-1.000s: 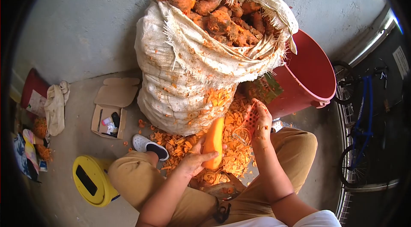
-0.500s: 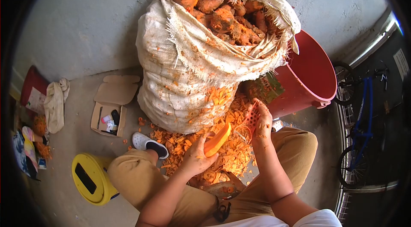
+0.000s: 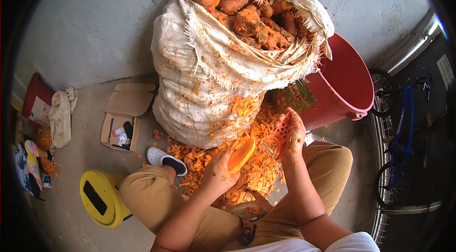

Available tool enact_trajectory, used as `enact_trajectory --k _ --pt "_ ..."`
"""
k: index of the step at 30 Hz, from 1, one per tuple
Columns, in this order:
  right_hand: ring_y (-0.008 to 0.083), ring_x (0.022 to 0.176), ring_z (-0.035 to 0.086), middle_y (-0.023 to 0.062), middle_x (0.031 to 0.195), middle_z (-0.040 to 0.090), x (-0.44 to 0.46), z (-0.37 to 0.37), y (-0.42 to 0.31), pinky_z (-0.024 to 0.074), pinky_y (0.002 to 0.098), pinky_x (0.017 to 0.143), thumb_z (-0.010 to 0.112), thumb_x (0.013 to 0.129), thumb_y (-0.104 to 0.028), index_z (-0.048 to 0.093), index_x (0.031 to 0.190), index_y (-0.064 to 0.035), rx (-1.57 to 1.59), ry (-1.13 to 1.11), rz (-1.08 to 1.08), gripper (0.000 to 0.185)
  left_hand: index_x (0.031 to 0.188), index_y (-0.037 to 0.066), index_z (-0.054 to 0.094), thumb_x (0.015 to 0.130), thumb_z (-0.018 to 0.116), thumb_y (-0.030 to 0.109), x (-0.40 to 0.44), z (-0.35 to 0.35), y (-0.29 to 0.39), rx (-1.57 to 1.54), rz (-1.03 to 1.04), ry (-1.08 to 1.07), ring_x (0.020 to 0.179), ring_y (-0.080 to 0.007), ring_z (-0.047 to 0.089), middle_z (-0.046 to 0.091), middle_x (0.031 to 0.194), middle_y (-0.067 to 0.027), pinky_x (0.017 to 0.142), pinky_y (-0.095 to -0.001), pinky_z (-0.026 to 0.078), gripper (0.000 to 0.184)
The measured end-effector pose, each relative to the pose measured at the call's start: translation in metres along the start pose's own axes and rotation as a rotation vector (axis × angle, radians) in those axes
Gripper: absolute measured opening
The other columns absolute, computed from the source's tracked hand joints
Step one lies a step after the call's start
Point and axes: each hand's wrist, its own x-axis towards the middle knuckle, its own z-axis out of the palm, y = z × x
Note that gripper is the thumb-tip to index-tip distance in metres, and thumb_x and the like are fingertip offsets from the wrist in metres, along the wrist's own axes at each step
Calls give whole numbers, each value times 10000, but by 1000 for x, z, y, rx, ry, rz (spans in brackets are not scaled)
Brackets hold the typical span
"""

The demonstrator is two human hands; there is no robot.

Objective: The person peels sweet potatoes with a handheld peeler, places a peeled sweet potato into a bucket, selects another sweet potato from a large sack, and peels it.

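A peeled orange root (image 3: pixel 242 155) lies gripped in the left hand (image 3: pixel 220 173), above heaped peelings (image 3: pixel 259 172); the right hand (image 3: pixel 294 134), to its right, closes around a red dotted tool (image 3: pixel 283 129). Far side: white sack (image 3: pixel 202 102).

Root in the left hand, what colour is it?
The root is bright orange, clearest in the head view.

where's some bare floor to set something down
Bare floor lies between the box and the yellow bucket, and between the box and the cloth. It's crowded by the sack, where peelings spread below the left hand.
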Motion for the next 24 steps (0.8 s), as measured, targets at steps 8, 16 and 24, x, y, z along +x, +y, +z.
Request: enact_trajectory --k 8,16,24 --pt "110 514 497 86 692 538 -33 24 12 408 208 437 388 891 -172 400 1033 -31 -89 -129 -445 200 963 -17 466 560 649 115 -3 -10 12 417 82 102 838 -282 499 502 873 -138 680 -356 438 462" --pt "83 480 457 67 675 523 -46 32 49 393 196 436 394 882 -113 411 1046 -18 -289 -160 -539 190 969 -10 473 547 644 124 -8 -10 12 388 89 100 794 -288 516 508 870 -133 677 -360 434 474" --pt "110 495 470 69 648 500 40 -11 -16 394 220 435 353 896 -120 410 1007 -25 -205 147 -628 157 998 23 492 561 634 125 -8 -18 11 361 46 137 790 -276 517 514 876 -104 646 -353 449 471"
